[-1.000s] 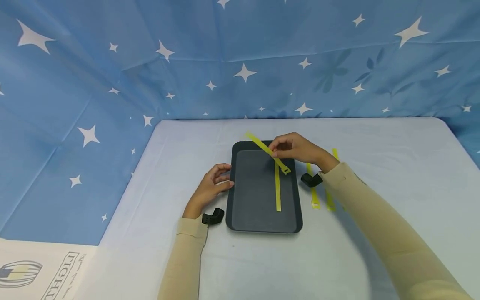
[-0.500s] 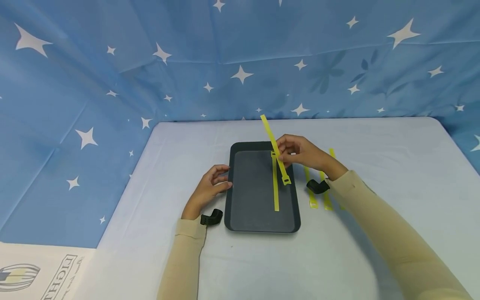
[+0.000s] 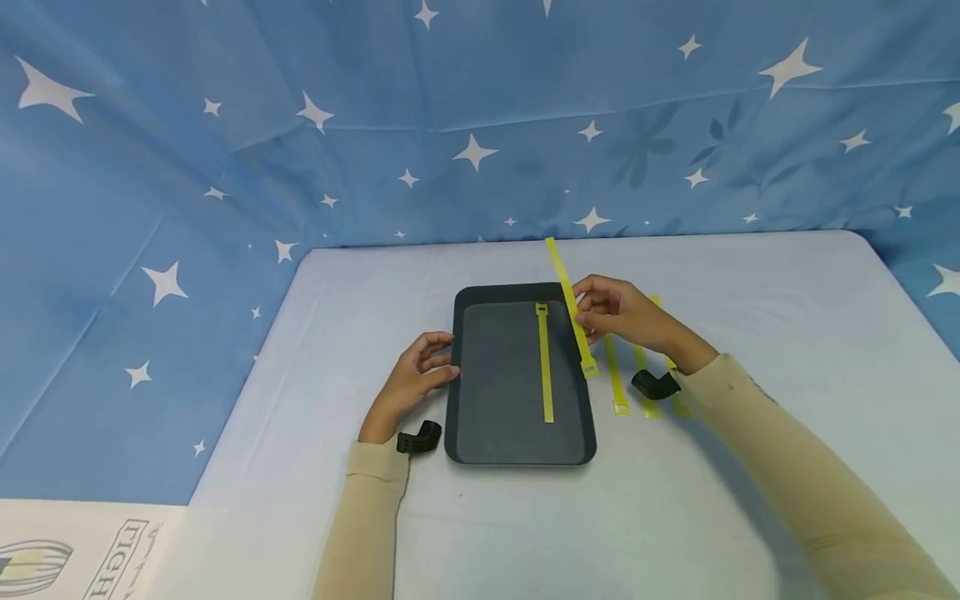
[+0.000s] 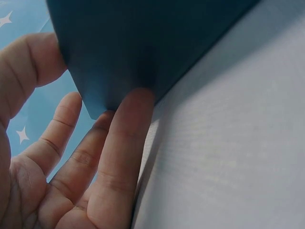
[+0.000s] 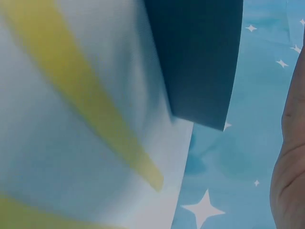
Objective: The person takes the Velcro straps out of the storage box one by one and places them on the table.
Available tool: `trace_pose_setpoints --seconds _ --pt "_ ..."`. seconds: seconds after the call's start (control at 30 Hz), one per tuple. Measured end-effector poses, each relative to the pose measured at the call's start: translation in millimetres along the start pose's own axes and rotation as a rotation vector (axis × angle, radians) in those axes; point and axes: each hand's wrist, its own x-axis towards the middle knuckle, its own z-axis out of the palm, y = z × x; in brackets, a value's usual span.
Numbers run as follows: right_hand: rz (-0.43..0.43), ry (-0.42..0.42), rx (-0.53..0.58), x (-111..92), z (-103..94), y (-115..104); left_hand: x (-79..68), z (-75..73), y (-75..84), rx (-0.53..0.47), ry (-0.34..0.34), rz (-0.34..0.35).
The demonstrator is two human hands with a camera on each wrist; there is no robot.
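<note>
My right hand pinches a yellow strap-type cable tie between thumb and fingers, above the dark grey tray's right rim. The tie slants, its slotted head lowest and its plain end towards the back. Inside the tray, right of its middle, a second yellow cable tie lies lengthwise, head at the back. My left hand touches the tray's left side. The left wrist view shows its fingers against the outer wall and the thumb at the rim. Only an edge of the right hand shows in its wrist view.
Right of the tray, partly hidden by the right forearm, yellow cable ties lie on the white-covered table. A blue curtain with white stars hangs behind and to the left. Printed cream fabric lies at the lower left.
My right hand has moved right with its cable tie, from above the tray to its right rim. The tie has turned closer to lengthwise. My left hand stays at the tray's left side.
</note>
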Motion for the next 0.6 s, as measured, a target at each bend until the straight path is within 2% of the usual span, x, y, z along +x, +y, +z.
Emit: trace_pose_setpoints --seconds 0.2,0.6 --pt "0.051 0.062 -0.025 -15.1 -5.6 -3.6 -0.7 1.3 1.5 0.01 0.002 -0.003" --pt "0.085 0.146 -0.043 -41.7 -16.5 -4.9 -0.3 0.1 -0.7 0.016 -0.001 -0.007"
